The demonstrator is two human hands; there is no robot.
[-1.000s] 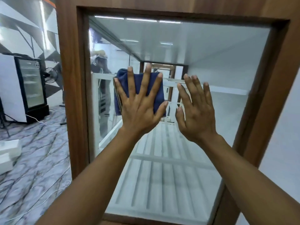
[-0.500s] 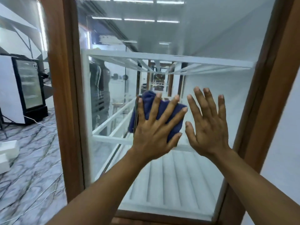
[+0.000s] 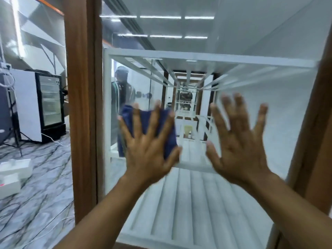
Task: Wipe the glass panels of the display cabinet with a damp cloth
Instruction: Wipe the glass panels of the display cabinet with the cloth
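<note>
The step in hand looks like a wiping stroke on the glass panel (image 3: pixel 233 51) at the end of the display cabinet (image 3: pixel 80 105): both hands are blurred, which suggests motion. The left hand (image 3: pixel 149 155) presses the blue cloth (image 3: pixel 169 135) flat to the pane with its fingers (image 3: pixel 155 119) straight and spread, pointing up, not curled round it. The cloth sits left of the pane's middle, about halfway up. It is folded into a pad that faces the glass broadside. Its outline is close to square, perhaps slightly wider than tall, so I cannot call a clear long axis. The right hand (image 3: pixel 239 151) is bare and holds nothing, its fingers (image 3: pixel 239 108) splayed upward beside the cloth. I cannot tell whether its palm touches the glass. The next move probably calls for even pressure across the upper corners and lower strip. If that 2nd hand does touch, it may leave prints.
</note>
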